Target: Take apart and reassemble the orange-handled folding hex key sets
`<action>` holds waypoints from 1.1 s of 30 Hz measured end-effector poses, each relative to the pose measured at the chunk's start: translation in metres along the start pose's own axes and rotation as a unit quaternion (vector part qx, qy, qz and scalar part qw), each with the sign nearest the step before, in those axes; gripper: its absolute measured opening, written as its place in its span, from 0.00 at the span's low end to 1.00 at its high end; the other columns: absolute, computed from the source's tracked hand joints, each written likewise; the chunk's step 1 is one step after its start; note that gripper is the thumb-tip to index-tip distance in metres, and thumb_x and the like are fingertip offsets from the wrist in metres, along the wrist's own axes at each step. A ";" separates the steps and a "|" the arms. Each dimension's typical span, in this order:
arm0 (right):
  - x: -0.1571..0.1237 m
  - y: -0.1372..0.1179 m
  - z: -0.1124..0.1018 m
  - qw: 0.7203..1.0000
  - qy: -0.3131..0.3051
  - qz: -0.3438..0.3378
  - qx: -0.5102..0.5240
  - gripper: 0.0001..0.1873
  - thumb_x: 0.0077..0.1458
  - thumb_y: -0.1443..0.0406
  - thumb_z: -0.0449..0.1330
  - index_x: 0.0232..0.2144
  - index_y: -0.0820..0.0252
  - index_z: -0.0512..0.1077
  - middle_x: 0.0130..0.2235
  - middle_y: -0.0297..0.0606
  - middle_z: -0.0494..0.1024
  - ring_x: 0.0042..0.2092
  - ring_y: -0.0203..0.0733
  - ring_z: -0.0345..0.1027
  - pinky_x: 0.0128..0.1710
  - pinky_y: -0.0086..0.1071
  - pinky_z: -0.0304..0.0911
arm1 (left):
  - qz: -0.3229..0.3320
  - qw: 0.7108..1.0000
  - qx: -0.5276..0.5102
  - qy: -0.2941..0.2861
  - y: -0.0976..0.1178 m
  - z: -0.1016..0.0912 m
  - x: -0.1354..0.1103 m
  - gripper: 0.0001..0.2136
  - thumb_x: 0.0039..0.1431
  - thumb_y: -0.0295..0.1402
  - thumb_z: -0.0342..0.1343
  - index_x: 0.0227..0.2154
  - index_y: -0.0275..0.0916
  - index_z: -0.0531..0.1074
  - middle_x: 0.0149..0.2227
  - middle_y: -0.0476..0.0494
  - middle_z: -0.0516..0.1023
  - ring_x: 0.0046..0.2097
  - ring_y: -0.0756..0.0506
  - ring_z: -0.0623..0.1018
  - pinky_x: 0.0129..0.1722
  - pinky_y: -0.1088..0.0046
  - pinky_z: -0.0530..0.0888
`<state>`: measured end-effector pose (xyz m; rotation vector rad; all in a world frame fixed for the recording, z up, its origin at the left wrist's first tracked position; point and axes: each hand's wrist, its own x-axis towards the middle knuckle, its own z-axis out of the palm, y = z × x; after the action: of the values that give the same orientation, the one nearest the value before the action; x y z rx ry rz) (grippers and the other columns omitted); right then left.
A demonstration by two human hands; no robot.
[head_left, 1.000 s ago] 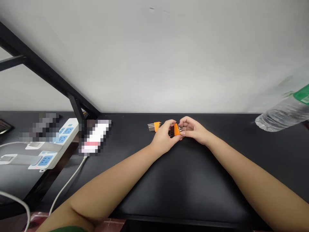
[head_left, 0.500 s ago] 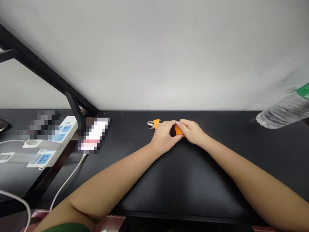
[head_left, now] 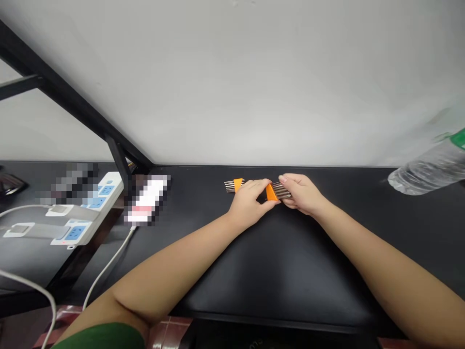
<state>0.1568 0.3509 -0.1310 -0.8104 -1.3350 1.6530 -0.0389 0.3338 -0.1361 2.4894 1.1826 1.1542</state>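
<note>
An orange holder with several slim metal rods sticking out on its right is between my hands, just above the black desk. My left hand pinches the holder between thumb and fingers. My right hand has its thumb and fingers closed on the outer ends of the rods. Behind the left hand's fingers, a second orange piece shows, with metal rods pointing left; the hand hides whether the two orange pieces are joined.
A white power strip with plugs and cables lies at the left. Near it, a blurred-out phone is on a white cable. A black slanted frame stands by the wall. At far right is a clear bottle on the black desk.
My right hand has moved slightly right and turned, so the metal rods now show between it and the orange holder. The left hand keeps its grip. The camera view has shifted a little.
</note>
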 end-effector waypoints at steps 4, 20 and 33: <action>-0.001 -0.014 -0.008 0.999 0.022 0.013 0.039 0.28 0.55 0.45 0.68 0.25 0.56 0.60 0.19 0.23 0.59 0.16 0.25 0.42 0.14 0.24 0.38 | -0.037 0.999 0.002 -0.012 0.002 -0.002 0.000 0.19 0.58 0.38 0.69 0.51 0.42 0.74 0.49 0.44 0.83 0.48 0.43 0.81 0.52 0.63 0.76; -0.001 -0.022 -0.003 0.647 -0.010 -0.025 -0.762 0.18 0.69 0.61 0.50 0.30 0.59 0.73 0.28 0.44 0.77 0.29 0.44 0.70 0.28 0.35 0.47 | -0.111 0.993 0.009 -0.048 0.006 -0.002 -0.004 0.19 0.60 0.37 0.65 0.53 0.43 0.70 0.41 0.47 0.79 0.42 0.45 0.79 0.43 0.67 0.78; -0.010 -0.043 -0.025 0.775 0.050 0.032 -0.629 0.14 0.64 0.54 0.58 0.30 0.55 0.74 0.31 0.36 0.79 0.30 0.40 0.68 0.28 0.32 0.53 | -0.122 0.992 0.005 -0.041 0.006 0.001 -0.002 0.19 0.59 0.40 0.66 0.51 0.44 0.71 0.39 0.48 0.79 0.38 0.46 0.79 0.40 0.68 0.77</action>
<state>0.1921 0.3566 -0.0953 -1.6435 -2.3174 0.5034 -0.0354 0.3287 -0.1357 2.2953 1.4234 0.9740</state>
